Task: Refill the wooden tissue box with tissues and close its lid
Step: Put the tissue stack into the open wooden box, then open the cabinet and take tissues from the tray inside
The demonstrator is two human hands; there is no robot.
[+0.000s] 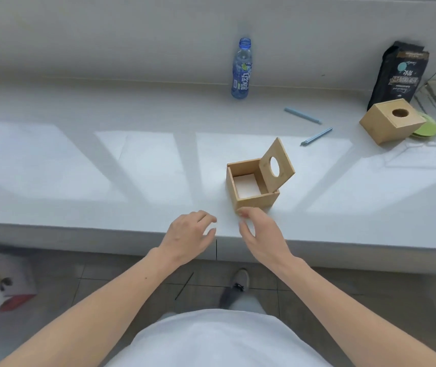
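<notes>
A wooden tissue box (257, 200) stands on the white counter near its front edge. Its lid (277, 165), with a round hole, is swung up and leans to the right. White tissue (247, 185) shows low inside the box. My right hand (260, 231) is just in front of the box, fingers spread, with its fingertips at the box's lower front corner. My left hand (190, 235) hovers over the counter edge to the left of the box, fingers apart and holding nothing.
A blue drink bottle (242, 68) stands at the back. Two light blue pens (302, 115) (316, 136) lie behind the box. A second wooden tissue box (391, 120), shut, sits at the right on green discs (427, 128), beside a black bag (396, 75).
</notes>
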